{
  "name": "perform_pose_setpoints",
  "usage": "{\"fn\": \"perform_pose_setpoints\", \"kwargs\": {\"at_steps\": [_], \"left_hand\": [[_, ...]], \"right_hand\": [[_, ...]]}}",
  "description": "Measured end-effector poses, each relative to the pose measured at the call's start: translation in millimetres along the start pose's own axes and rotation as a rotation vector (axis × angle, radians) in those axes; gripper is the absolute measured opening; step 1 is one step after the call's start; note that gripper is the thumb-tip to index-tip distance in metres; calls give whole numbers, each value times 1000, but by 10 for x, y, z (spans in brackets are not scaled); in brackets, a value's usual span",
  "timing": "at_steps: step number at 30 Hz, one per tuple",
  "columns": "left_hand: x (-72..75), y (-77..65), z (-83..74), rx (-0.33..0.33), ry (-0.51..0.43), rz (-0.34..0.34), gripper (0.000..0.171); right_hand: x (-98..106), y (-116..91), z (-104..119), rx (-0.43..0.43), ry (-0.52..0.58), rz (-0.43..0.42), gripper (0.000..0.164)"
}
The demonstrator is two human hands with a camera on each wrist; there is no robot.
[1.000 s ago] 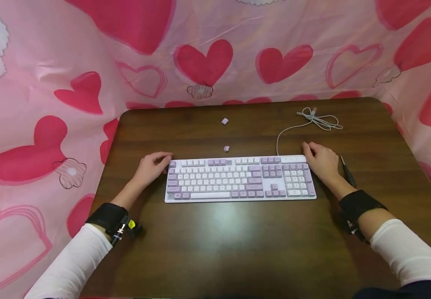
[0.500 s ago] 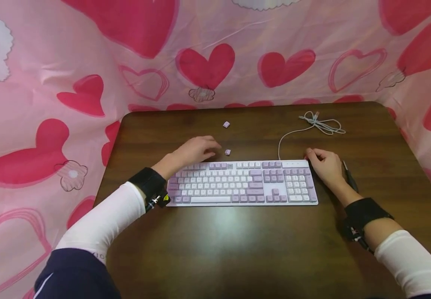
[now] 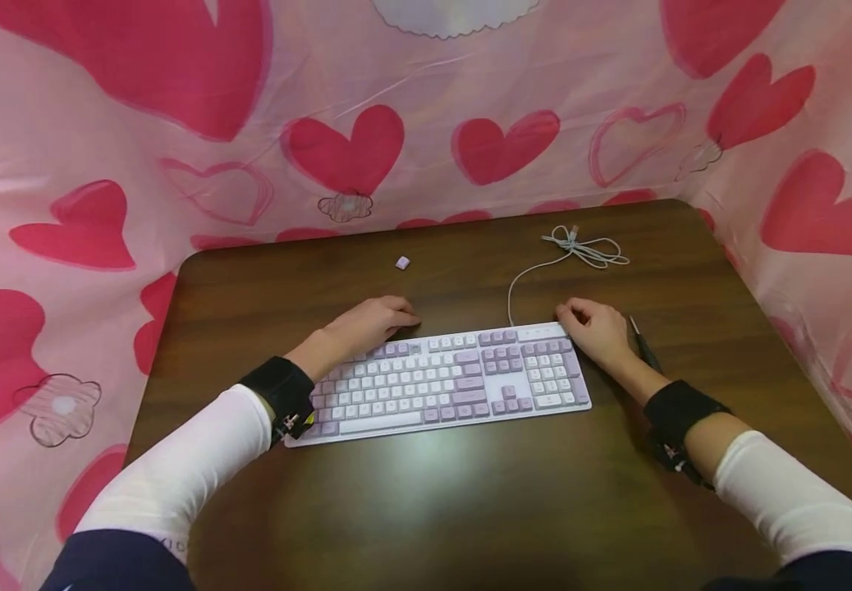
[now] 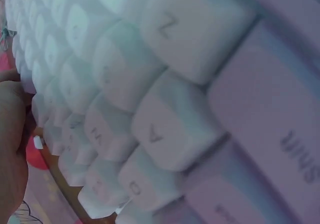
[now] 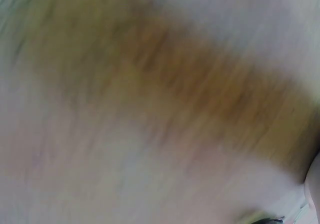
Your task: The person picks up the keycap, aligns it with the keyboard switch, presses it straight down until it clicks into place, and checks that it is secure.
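Note:
A white and lilac keyboard (image 3: pixel 396 386) lies on the table. My left hand (image 3: pixel 370 320) reaches over its back left part. Its fingers bend down just behind the back edge, over the spot of a small lilac keycap, which they now hide. Whether they pinch it cannot be seen. The left wrist view is filled by the keyboard's white and lilac keys (image 4: pixel 165 119), with part of the left hand (image 4: pixel 11 144) at the edge. My right hand (image 3: pixel 599 328) rests at the keyboard's back right corner, fingers loosely curled. The right wrist view is a blur.
Another lilac keycap (image 3: pixel 402 263) lies farther back on the brown table (image 3: pixel 470 509). A tied white cable (image 3: pixel 588 250) runs from the keyboard's back edge. Right of my right hand lies a screwdriver (image 3: pixel 645 345) with a dark handle. A pink heart-patterned cloth (image 3: pixel 426 82) surrounds the table.
My left hand has left the keyboard's left end and moved right to the nearer keycap, which is now hidden. My right hand stays at the corner. The head view has turned slightly.

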State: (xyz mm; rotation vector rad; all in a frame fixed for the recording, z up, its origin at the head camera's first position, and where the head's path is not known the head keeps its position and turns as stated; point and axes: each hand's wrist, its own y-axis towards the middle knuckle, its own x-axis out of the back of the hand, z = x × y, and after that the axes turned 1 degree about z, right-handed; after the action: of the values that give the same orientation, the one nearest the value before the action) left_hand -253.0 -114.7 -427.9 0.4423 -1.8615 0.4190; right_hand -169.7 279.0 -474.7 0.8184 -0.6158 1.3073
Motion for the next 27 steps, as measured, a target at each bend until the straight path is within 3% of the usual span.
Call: {"fn": "perform_pose_setpoints", "kwargs": {"at_steps": [3,8,13,18,21,27], "left_hand": [[-13,-112,52,25,-51,-33,31],[3,-69,88,36,-146,-103,25],[41,-125,-10,80,-267,-154,26],[57,-201,-192,3,-333,-207,28],[20,-213,-243,-62,-313,-238,23],[-52,-212,-290,-66,-296,-247,23]], "right_hand": [[-87,8,63,16,2,5,28],[-66,14,36,8,10,-53,29],[-94,25,43,8,29,-39,30],[-110,40,45,14,41,-48,30],[-109,63,44,16,46,-46,30],[-94,60,41,-3,44,-34,30]]}}
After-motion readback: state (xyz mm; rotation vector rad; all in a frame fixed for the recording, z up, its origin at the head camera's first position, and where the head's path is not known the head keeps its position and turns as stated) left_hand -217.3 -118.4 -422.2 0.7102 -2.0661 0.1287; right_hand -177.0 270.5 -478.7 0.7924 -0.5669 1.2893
